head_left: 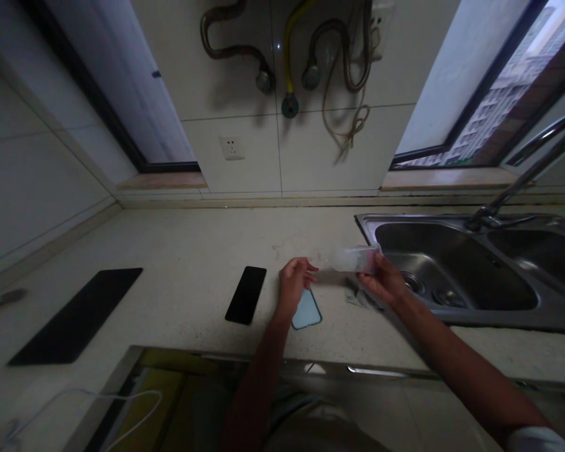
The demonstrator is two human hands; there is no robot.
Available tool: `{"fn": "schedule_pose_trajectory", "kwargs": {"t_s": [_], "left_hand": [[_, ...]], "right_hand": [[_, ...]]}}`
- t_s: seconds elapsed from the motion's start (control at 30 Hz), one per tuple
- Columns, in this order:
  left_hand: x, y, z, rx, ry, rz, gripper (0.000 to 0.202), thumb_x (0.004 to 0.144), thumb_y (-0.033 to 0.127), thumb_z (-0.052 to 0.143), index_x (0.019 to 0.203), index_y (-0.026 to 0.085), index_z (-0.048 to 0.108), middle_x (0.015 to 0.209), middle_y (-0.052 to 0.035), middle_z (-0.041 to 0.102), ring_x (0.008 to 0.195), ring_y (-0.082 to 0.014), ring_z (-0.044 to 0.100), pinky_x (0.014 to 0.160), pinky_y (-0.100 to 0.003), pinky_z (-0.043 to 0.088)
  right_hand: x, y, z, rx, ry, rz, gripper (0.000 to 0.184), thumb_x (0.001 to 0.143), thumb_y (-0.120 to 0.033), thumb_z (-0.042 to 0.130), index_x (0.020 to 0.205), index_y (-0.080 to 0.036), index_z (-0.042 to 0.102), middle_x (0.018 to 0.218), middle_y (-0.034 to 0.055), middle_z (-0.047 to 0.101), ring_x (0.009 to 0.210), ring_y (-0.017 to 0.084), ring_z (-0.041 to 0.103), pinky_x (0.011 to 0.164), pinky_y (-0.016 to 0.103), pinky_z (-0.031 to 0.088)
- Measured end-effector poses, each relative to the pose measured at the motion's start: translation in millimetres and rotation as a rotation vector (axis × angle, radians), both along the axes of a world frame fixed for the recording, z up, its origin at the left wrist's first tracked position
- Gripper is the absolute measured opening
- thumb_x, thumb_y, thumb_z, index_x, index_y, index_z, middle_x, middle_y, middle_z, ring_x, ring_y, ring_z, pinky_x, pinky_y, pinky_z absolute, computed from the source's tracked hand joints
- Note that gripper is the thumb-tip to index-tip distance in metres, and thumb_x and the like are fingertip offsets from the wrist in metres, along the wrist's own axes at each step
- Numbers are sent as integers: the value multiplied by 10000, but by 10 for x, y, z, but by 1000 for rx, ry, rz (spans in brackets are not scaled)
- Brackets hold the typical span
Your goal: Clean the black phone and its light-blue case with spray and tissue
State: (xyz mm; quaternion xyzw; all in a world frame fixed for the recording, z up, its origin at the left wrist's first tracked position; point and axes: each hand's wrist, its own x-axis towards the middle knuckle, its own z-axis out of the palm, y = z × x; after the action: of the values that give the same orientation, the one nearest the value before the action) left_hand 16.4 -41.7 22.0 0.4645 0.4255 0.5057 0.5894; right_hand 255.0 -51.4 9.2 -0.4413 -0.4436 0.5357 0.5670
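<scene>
Two hands over the bench (193,242), and they're apart. Right hand (383,279) has its fingers closed on one end of a clear plastic packet (353,259). Left hand (294,282) is loosely curled above the light blue phone case (306,312), fingertips turned toward the packet. Can't tell if it's pinching some thin see-through edge, too blurry there.

The packet is up in the air over the bench, right by the left rim of the sink (461,316). My take on handling it: hold it by the edges, pull gently and evenly so it doesn't crease or rip, and work a bit further left, because anything slipping out that close to the sink could easily end up in the bowl. I'd also shift the crumpled wrapper (358,298) from under the right hand so it doesn't snag.

As for direction, the packet's long axis runs side to side, roughly along the back wall, with the free end aimed left at the left hand. No idea which end opens, it's not clear enough. The phone (245,295) lies flat left of the case, long axis front to back, far end leaning right. The case leans the other way, its far end hidden behind the left hand.
</scene>
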Motion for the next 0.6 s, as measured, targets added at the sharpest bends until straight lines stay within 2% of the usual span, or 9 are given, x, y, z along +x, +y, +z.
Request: {"fn": "schedule_pose_trajectory", "kwargs": {"t_s": [0.07,0.13,0.2,0.27,0.33,0.47,0.53,0.6], "left_hand": [[102,-20,-8,121,313,-27,312,889,445,563,980,154,627,946,-123,720,754,-183,669,667,-294,507],[242,-64,10,312,667,-88,246,907,333,567,1046,147,649,1037,-142,710,951,-232,668,881,-371,503],[404,-110,46,467,971,-176,329,916,380,579,1110,125,650,1133,-184,676,1093,-294,624,956,-419,476],[561,-133,75,528,1161,-282,455,882,469,625,1183,129,636,1186,-193,651,1154,-323,591,952,-418,483],[686,-121,74,555,1259,-410,510,830,489,691,1219,165,630,1193,-174,655,1142,-324,599,925,-408,494],[782,-27,4,506,1295,-616,263,852,349,680,1063,193,708,1069,-139,706,1003,-291,656,842,-375,495],[749,23,-17,519,1236,-606,170,867,314,650,946,188,733,1000,-133,712,963,-283,656,817,-371,482],[674,68,-5,548,1122,-533,143,855,303,656,852,182,731,943,-117,704,938,-268,642,805,-362,468]], "right_hand": [[42,47,-2,30,177,-83,389,724,-607,751,929,-290,657,952,25,743,914,239,698,664,336,616],[39,79,18,33,380,-107,332,718,-522,802,908,-290,659,919,-5,744,854,200,700,621,285,593],[20,96,47,17,567,-70,310,711,-446,835,916,-287,667,907,-28,750,788,167,697,582,249,570],[6,102,74,9,700,-27,310,700,-391,854,921,-278,669,912,-37,758,757,156,695,569,242,565],[7,104,89,3,787,-2,323,688,-359,868,922,-267,665,912,-34,764,764,160,698,567,244,569],[32,109,87,-40,876,14,352,685,-342,875,954,-265,660,931,-20,767,836,182,711,563,243,572],[43,116,73,-59,886,25,336,703,-341,862,958,-265,657,948,-20,767,857,185,714,575,251,581],[46,123,55,-61,885,36,301,731,-346,840,954,-264,655,951,-20,768,864,187,717,584,261,590]]}}
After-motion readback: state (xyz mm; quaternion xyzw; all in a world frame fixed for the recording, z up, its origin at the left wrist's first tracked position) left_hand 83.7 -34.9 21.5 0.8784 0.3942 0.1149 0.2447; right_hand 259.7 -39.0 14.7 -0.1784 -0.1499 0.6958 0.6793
